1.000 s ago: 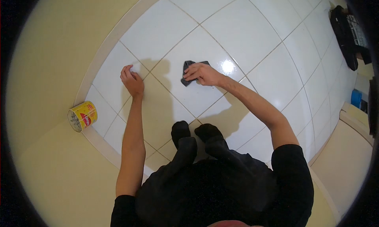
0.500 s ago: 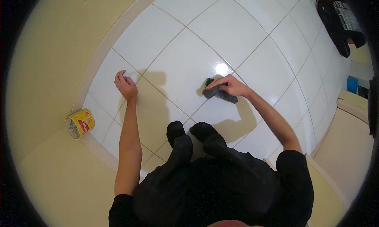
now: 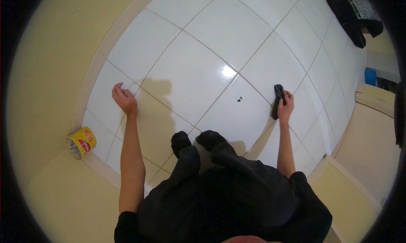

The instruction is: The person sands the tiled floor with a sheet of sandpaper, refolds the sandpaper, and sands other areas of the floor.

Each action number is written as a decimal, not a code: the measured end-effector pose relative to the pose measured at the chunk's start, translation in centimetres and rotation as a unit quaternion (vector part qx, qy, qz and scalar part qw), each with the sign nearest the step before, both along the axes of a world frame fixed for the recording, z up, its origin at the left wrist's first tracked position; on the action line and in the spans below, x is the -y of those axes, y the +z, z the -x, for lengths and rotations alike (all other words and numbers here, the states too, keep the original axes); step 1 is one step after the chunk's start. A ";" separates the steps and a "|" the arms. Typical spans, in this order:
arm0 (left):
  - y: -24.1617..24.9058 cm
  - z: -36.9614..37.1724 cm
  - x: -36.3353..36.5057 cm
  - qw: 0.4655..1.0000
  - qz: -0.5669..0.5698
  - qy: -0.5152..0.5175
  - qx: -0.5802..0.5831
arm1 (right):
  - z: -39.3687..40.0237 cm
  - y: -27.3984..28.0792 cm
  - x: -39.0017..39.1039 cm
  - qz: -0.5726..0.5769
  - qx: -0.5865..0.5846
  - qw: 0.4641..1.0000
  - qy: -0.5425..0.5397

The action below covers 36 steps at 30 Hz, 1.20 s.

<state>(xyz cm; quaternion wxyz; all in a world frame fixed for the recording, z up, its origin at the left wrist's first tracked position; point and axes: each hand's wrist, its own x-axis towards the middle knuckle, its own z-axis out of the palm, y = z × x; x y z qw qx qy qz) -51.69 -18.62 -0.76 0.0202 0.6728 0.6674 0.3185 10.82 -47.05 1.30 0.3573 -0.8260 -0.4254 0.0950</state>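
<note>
My right hand grips a black, crumpled cloth, with the fingers closed on its right side. Whether the cloth touches the tiles is hard to tell. Left of it, a few small dark spots mark the white tiled floor. Over the tiles near the left wall, my left hand holds nothing; its fingers are loosely curled and apart. My feet in black socks are between the two hands, lower in the view.
A yellow and red tub lies tilted by the wall's baseboard on the left. At the far upper right is a black bag-like object. A blue item shows near the doorway at right.
My right hand has moved right, carrying the black cloth off the spot where it was, and the dark spots now show there. The view has shifted slightly; my left hand keeps its pose.
</note>
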 end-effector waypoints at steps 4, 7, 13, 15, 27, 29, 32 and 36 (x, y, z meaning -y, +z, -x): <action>-0.4 0.1 -0.1 1.000 0.004 0.007 -0.016 | 1.7 -3.1 -2.1 -0.017 0.082 0.993 -0.088; 0.0 -0.2 0.0 1.000 0.011 0.010 -0.009 | 1.7 -4.8 -6.2 -0.065 0.092 0.987 -0.114; -0.5 0.0 -0.1 1.000 0.008 0.010 -0.011 | 5.0 -3.8 -16.3 -0.072 0.091 0.992 -0.052; -0.7 0.1 -0.2 1.000 0.010 0.012 -0.006 | 6.9 -2.8 -18.8 -0.092 0.065 0.994 0.018; -0.7 0.2 -0.2 1.000 0.005 0.015 0.006 | 17.3 -0.5 -25.1 -0.069 0.073 0.870 0.483; -0.8 0.2 -0.2 1.000 0.006 0.015 0.000 | 17.6 -1.0 -24.3 -0.056 0.083 0.841 0.532; -0.5 0.2 -0.2 1.000 -0.004 0.004 -0.025 | 17.5 -0.9 -22.8 -0.036 0.103 0.794 0.598; -0.4 0.2 -0.2 1.000 0.006 0.003 -0.004 | 17.3 -0.3 -20.4 -0.013 0.091 0.753 0.651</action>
